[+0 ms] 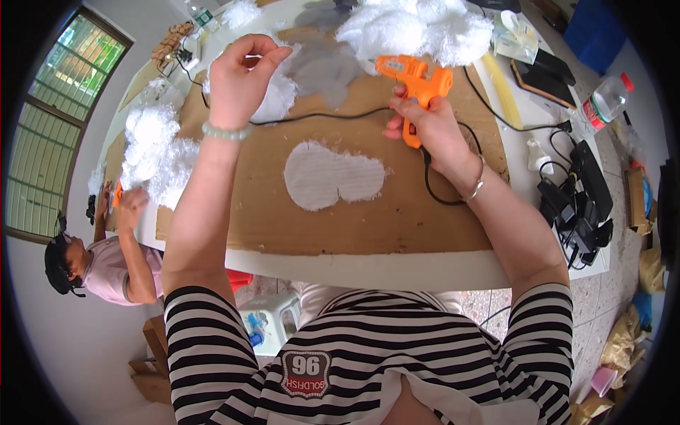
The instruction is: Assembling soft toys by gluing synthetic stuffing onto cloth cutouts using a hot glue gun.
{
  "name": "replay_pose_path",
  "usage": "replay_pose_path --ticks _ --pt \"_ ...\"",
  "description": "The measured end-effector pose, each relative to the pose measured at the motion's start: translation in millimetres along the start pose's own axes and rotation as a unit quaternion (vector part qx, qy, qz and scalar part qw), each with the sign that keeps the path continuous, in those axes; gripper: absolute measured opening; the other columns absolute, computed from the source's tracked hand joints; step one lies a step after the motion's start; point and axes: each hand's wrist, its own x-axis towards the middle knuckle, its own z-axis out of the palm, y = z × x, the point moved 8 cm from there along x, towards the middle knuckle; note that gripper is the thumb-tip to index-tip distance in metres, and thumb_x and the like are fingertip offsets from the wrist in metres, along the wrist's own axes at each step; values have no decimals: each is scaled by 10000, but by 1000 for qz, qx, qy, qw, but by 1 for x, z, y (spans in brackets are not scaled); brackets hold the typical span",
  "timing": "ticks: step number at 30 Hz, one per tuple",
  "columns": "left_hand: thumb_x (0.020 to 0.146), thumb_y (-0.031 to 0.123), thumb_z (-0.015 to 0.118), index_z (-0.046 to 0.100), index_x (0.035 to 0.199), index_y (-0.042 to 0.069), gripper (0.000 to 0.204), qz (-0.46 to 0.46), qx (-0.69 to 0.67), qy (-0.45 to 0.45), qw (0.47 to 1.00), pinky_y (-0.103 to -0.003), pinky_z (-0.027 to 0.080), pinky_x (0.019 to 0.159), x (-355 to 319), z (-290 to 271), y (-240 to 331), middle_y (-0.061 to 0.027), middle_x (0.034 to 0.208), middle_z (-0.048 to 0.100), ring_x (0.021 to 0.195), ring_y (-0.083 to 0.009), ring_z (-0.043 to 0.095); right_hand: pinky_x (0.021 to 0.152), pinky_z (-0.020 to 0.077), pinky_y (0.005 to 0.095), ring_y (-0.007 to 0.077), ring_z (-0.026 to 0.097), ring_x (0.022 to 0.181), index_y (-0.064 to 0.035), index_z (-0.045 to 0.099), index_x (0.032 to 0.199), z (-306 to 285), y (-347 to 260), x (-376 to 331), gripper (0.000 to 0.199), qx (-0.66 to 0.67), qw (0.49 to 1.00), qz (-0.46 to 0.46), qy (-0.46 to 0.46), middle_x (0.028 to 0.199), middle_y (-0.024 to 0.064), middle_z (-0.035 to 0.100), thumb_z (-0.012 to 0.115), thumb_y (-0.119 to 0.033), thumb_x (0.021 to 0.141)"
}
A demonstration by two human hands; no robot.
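My right hand [432,127] is closed around the handle of an orange hot glue gun [418,76], whose nozzle points left toward the white fluff at the back. A black cord hangs from the base of its grip. Raised over the back left of the cardboard is my left hand [244,81], thumb and fingertips pinched together; what they hold, if anything, is too small to make out. White fluffy stuffing [278,98] lies just behind that hand. On the brown cardboard sheet [283,230], between my forearms, rests a white, ribbed, rounded flat piece [329,173] with frayed edges, touched by neither hand.
More white stuffing [418,32] is heaped at the back and at left [152,134]. A black cable [319,115] crosses the cardboard. Adapters [574,212], a plastic bottle [605,103] and a dark notebook [542,81] line the right side. Another person [117,265] works at the left edge.
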Motion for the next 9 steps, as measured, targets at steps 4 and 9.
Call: replay_pose_path --ticks 4,9 --pt "708 56 761 620 728 30 145 226 141 0 964 -260 484 554 -74 -11 83 -46 745 613 636 -163 594 661 562 301 114 594 704 -7 522 1054 0 -3 -1 209 -30 999 -12 -5 942 68 586 573 -125 890" --pt "707 52 750 632 773 84 139 349 197 -90 912 -301 514 534 -149 0 93 -82 849 651 761 -316 617 690 563 301 114 594 721 0 523 1067 6 1 0 222 -49 998 -9 -24 964 57 586 570 -122 887"
